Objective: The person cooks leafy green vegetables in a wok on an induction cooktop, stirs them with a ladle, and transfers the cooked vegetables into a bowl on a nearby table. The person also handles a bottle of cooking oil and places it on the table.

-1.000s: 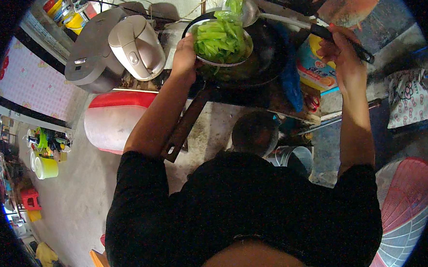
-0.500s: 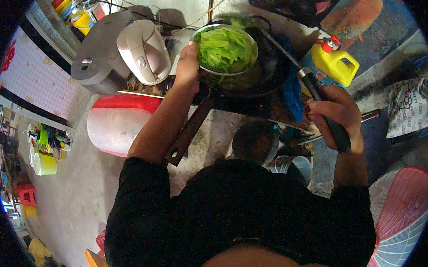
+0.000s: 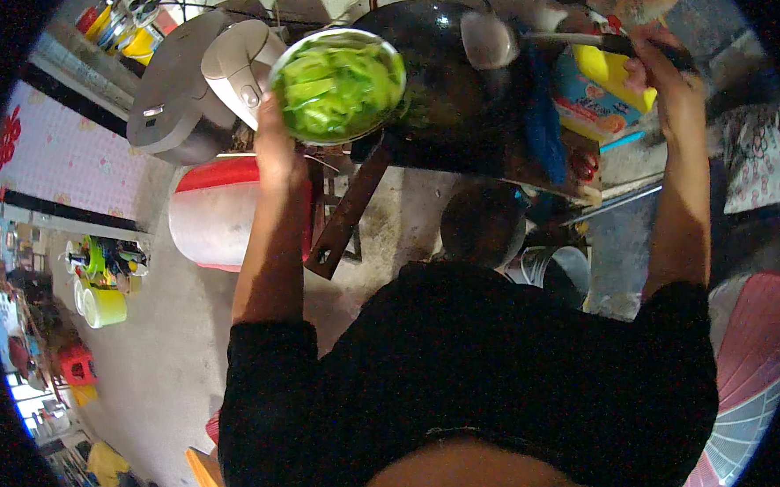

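My left hand [image 3: 274, 139] grips the rim of a pale-rimmed bowl [image 3: 338, 86] heaped with cut green vegetable pieces, held left of the dark wok [image 3: 434, 78] and partly over a white kettle [image 3: 231, 62]. My right hand [image 3: 663, 70] is closed round the black handle of a metal ladle or turner, whose broad head [image 3: 488, 43] is over the wok's right part. A little dark greenery shows down in the wok. The wok's long brown handle [image 3: 340, 224] points toward my body.
A grey rice cooker [image 3: 167, 105] stands at left, with a red-and-white container [image 3: 208, 218] below it. Yellow jug [image 3: 610, 73] and blue bag [image 3: 548, 147] sit right of the wok. Below are a dark round pot [image 3: 477, 221] and a bucket [image 3: 559, 270]. A pink mesh cover [image 3: 743, 331] lies at lower right.
The bowl has moved left, off the wok. The utensil's head now shows uncovered over the wok, and my right hand has dipped toward me, then risen again.
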A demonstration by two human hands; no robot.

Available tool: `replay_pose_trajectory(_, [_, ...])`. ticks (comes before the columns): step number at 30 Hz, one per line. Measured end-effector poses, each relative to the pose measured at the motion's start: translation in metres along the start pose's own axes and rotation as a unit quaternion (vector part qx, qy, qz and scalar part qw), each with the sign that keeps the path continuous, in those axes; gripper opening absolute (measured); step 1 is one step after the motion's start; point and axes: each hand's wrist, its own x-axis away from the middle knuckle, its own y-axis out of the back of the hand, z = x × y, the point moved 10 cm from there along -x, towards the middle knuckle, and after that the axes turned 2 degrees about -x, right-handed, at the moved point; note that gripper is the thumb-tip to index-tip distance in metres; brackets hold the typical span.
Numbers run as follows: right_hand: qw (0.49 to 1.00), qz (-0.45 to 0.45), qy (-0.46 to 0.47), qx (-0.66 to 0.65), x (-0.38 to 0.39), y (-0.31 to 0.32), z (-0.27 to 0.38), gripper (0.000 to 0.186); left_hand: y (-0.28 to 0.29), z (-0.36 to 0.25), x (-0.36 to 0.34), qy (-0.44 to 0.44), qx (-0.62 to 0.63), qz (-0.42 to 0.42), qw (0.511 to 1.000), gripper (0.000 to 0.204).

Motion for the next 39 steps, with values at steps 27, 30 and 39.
replay_pose_trajectory(27, [0.881,-0.001,-0.283,-0.38,0.033,-0.178,-0.151,0.026,0.052,-0.066,0.035,-0.005,-0.025,-0.086,0.996,0.048])
replay_pose_trajectory(30, [0.815,-0.036,-0.323,-0.48,0.033,-0.159,-0.157,0.025,0.047,-0.056,0.024,0.006,-0.02,-0.075,0.997,0.046])
replay_pose_trajectory(39, [0.864,-0.02,-0.26,-0.431,-0.023,-0.07,-0.063,0.023,-0.04,0.016,-0.036,0.045,-0.035,0.07,0.996,0.039])
